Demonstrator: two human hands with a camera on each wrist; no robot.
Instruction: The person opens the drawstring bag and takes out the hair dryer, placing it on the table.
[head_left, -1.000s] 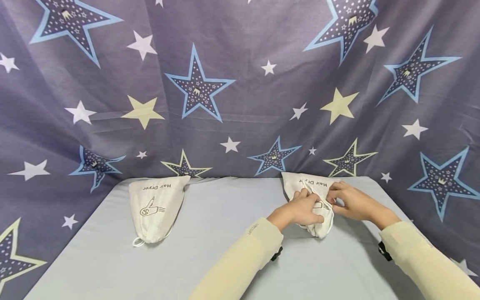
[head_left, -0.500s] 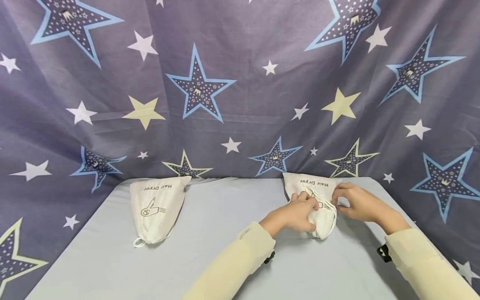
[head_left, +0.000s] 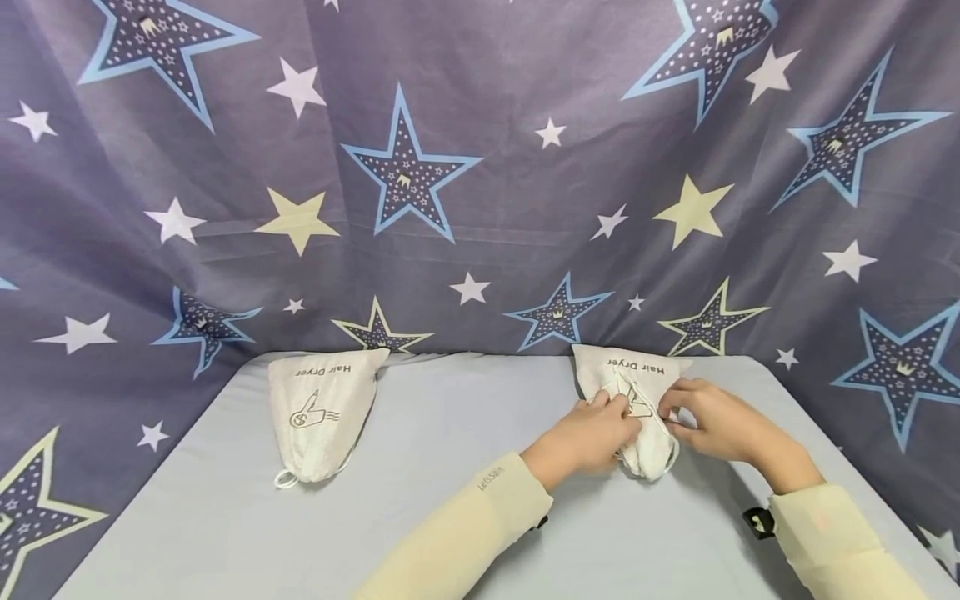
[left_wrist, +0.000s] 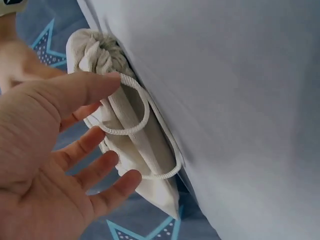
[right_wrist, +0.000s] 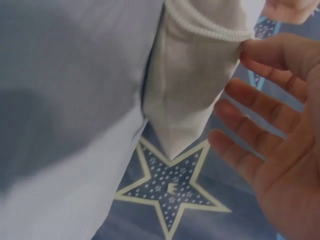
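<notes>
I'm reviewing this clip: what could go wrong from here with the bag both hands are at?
Loose loops of the drawstring lie close to the fingers of the left hand, so one might snag or tangle.

The Hair Dryer bag reaches the far edge of the table, so a push could crumple it against the star-print cloth.

The right hand works close to the left; they might get in each other's way.

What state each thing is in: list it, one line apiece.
Cream printed cloth drawstring bag at right: lying, neck gathered.
Cream printed cloth drawstring bag at left: lying, untouched.
Thin white cord: looped.
Left hand: fingers spread.
Right hand: seemingly pinching cord.
Starry grey curtain: hanging, creased.
</notes>
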